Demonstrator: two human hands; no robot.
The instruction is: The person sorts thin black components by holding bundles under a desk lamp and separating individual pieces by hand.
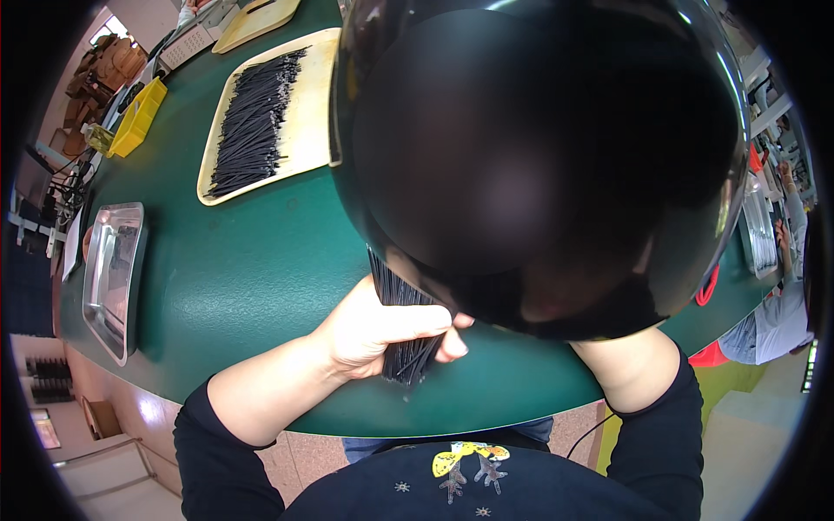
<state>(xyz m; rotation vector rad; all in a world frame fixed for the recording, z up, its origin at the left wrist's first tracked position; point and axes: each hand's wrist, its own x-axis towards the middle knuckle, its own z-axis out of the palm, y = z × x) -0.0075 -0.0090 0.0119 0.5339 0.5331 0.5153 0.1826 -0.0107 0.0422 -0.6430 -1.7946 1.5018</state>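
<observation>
My left hand (382, 326) is closed around a thick bundle of thin black cables (410, 360), their lower ends sticking out below the fist near the table's front edge. The bundle's upper part runs up behind a large glossy black round shade (547, 174), which covers much of the view. From the lower right my right forearm (638, 369) reaches in under that shade. The right hand itself is hidden behind it, so its fingers do not show. Beyond my left hand, a cream tray (313, 130) holds many more black cables (256, 122) lying side by side.
The green table (234, 286) has a curved front edge. On its left stands a clear shallow tray (130, 286), with a yellow bin (143, 117) farther back. Another cream tray (252, 30) lies at the far side. At the right edge are a co-worker (773, 326) and a tray (758, 230).
</observation>
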